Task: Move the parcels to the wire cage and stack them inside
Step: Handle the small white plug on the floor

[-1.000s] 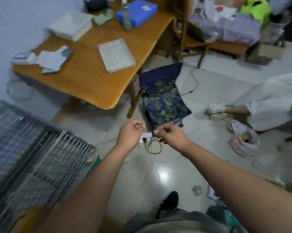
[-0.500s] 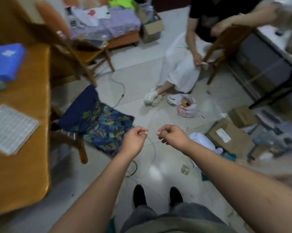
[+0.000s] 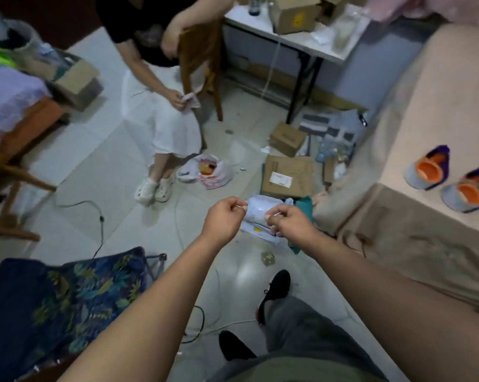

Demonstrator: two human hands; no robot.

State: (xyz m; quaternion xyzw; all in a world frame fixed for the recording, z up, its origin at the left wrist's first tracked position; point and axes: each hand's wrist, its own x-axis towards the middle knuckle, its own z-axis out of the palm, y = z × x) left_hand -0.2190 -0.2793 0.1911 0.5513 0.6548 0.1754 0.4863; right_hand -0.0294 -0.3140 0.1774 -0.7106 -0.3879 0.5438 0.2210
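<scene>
Both hands up in front, close tog but not touching: left hand (image 3: 224, 217) and right hand (image 3: 292, 226) each w/ fingers curled, pinching a tiny white bit (image 3: 243, 207) btwn thumb and forefinger, can't tell what it is tbh. Parcels are on the floor just past the hands: white mailer bags (image 3: 256, 219) partly hidden behind the knuckles, a flat cardboard box (image 3: 288, 176) w/ a label beyond them, and a smaller box (image 3: 286, 137) further back near the table leg (image 3: 297, 92). 2 slippers (image 3: 428, 168) sit on the beige bed (image 3: 439, 92) at right.
</scene>
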